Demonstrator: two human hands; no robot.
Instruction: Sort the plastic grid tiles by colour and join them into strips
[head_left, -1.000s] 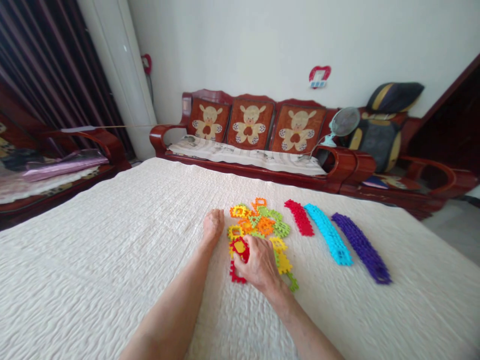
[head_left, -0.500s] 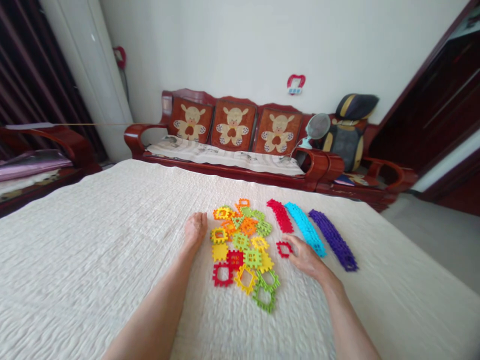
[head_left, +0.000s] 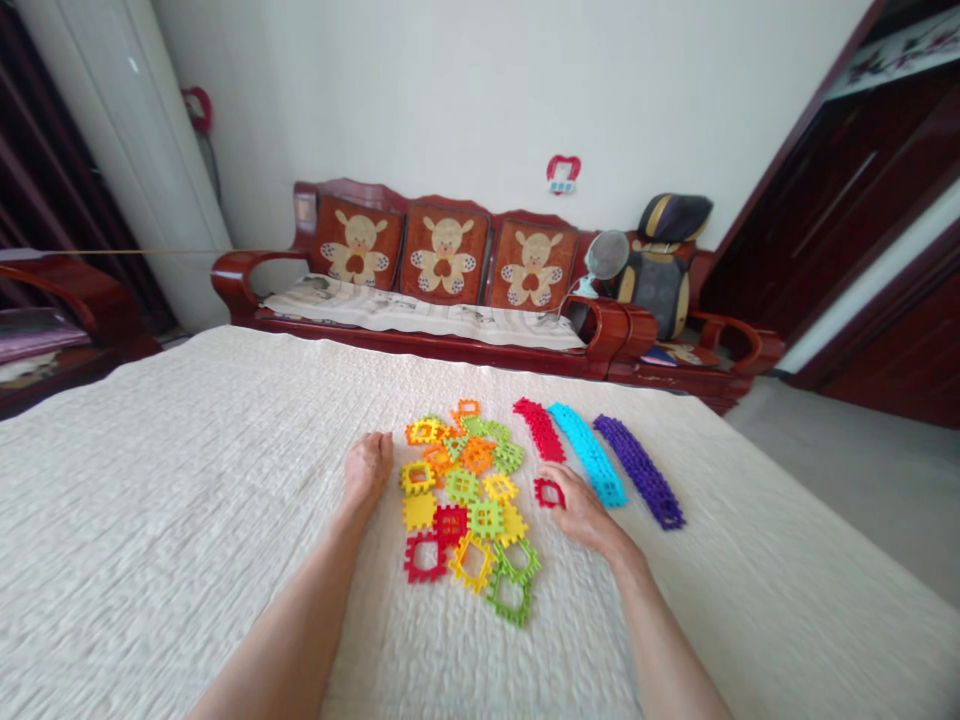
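Cream quilted bedding (head_left: 187, 520) fills a living room backed by a red wooden sofa (head_left: 442, 290) with bear-print cushions. At centre lies a heap of interlocking plastic tiles (head_left: 469, 500) in yellow, orange, green and red. The left hand (head_left: 366, 465) rests at the heap's 9 o'clock, fingers curled loosely, holding nothing. The right hand (head_left: 581, 515), at 3 o'clock, pinches a red square tile (head_left: 549, 491) just below a red strip (head_left: 538, 429), which lies beside blue (head_left: 586, 466) and purple strips (head_left: 639, 470).
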